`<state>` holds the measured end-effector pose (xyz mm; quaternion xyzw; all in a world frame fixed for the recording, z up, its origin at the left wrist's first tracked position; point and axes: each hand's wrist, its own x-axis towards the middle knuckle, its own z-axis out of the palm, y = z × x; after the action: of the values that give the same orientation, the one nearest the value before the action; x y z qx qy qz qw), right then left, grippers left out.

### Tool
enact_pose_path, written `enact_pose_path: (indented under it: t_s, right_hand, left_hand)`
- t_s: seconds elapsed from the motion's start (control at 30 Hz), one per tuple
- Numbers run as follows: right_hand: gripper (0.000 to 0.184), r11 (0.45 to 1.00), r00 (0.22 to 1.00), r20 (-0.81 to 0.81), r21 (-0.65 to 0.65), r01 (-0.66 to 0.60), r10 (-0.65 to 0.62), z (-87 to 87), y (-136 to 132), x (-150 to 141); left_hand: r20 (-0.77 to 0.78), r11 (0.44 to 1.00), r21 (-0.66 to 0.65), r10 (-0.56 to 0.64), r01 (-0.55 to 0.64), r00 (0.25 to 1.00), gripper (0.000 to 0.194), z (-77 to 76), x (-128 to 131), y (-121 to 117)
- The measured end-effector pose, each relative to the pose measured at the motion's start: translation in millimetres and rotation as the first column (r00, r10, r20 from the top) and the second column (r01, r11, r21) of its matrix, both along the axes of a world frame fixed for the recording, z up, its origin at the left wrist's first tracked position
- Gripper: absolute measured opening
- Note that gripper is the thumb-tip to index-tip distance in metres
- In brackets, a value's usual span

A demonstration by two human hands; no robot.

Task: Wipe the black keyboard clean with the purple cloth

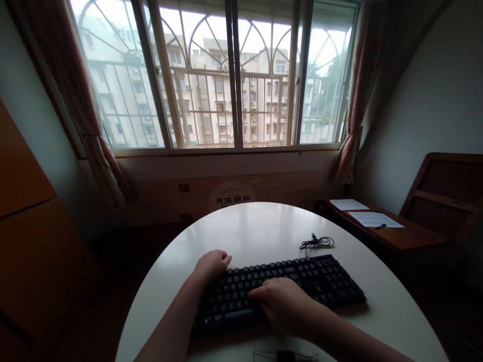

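A black keyboard (237,317) lies at a slant on the white round table (241,236). My left hand (213,264) is closed at its far left corner, fingers curled against the edge and thumb toward the top row of keys. Over the middle keys, my right hand (281,301) is closed in a pinch, fingertips low at the letter keys. Whatever those fingertips may hold is hidden or too small to name. Behind the keyboard's right half lies its black cable (317,242), bundled in loops.
At the table's near edge, a small dark object (286,356) is partly cut off. To the right, a wooden bench (426,236) carries paper sheets (373,219) and a black pen (381,227). A barred window (234,100) with tied curtains is ahead.
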<state>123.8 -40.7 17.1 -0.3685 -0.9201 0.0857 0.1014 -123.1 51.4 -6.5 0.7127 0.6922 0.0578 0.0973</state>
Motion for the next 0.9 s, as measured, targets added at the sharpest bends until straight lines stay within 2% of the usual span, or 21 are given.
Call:
enact_pose_path:
  t_s: [0.5,0.9]
  right_hand:
    - [0.026,0.999,1.000,0.001,0.046,-0.013,0.013,-3.8,2.2,1.2]
    - [0.027,1.000,1.000,-0.015,-0.003,-0.015,0.015,-0.1,1.1,7.4]
  left_hand:
    - [0.012,1.000,0.000,0.006,-0.006,1.000,0.039,-4.1,-2.7,2.8]
    - [0.021,1.000,-0.016,-0.002,0.002,1.000,0.040,-0.2,-1.4,0.3]
